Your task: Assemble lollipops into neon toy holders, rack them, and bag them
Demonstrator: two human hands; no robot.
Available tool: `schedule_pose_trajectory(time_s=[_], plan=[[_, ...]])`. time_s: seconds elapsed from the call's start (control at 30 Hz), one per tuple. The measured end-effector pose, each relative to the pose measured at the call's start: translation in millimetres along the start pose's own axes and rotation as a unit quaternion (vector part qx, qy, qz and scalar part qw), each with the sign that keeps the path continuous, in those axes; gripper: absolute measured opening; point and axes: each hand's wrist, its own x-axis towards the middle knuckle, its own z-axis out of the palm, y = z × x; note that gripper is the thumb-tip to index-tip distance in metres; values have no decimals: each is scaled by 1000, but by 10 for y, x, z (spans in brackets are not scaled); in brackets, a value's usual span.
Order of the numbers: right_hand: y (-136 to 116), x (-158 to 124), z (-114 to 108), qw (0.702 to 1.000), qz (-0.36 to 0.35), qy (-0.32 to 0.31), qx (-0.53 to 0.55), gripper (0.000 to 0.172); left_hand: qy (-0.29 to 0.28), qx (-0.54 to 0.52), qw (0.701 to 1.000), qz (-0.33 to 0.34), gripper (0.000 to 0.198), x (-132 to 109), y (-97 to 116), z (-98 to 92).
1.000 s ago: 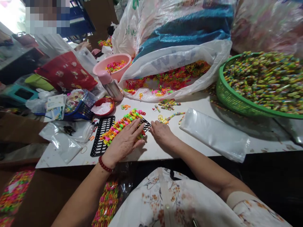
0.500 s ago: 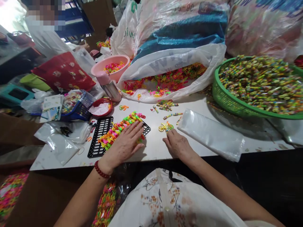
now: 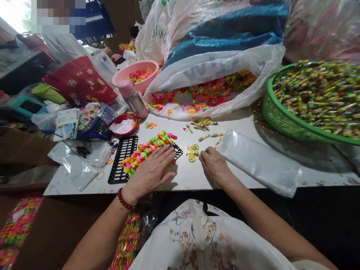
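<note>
My left hand point(image 3: 152, 167) lies flat with fingers stretched over a row of bright plastic pieces point(image 3: 135, 157) in yellow, pink, orange and green. That row sits on a black plastic grid rack point(image 3: 119, 170). My right hand point(image 3: 213, 165) rests on the white table with thumb and fingertips pinched together. A small end of something pokes out at its fingertips, too small to name. Just left of it lies a little cluster of yellow and green plastic pieces point(image 3: 192, 155). Beyond it are several short patterned tubes point(image 3: 203, 123). Right of it lies a stack of clear plastic bags point(image 3: 258, 161).
A green basket point(image 3: 271, 108) heaped with patterned tubes stands at right. A white sack point(image 3: 165, 107) of coloured pieces lies open at the back. A steel flask point(image 3: 135, 103), pink basin point(image 3: 116, 77) and small red basket point(image 3: 132, 131) stand left. Another person's hand point(image 3: 106, 51) shows behind.
The view has shifted, moving the scene slightly rightward. My right hand has drawn off the yellow and green cluster to its right; the cluster looks more spread. My left hand stays on the row.
</note>
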Motion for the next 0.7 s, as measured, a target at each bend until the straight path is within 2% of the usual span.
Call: schedule_pose_trajectory(time_s=[0.17,0.23,0.33,0.43,0.53,0.6,0.63,0.7], plan=[[11,26,54,1000,4,-11,12,17,3,-9,1000,-5,62,5,4,5],[-6,37,34,998,16,-8,60,15,7,-12,1000,-6,62,7,7,5],[-83,65,-8,981,28,-3,192,15,11,-15,1000,-9,62,11,14,5],[-207,117,0,938,49,-15,342,16,8,-11,1000,-19,62,10,21,4],[-327,203,97,860,97,-40,500,13,13,-16,1000,-19,62,2,21,4],[-387,277,192,813,115,-53,568,17,16,-21,1000,-17,64,-4,18,5],[-411,316,239,802,113,-53,584,19,17,-23,999,-16,65,-6,16,5],[-452,392,314,800,92,-46,591,21,16,-23,999,-18,66,-9,15,3]])
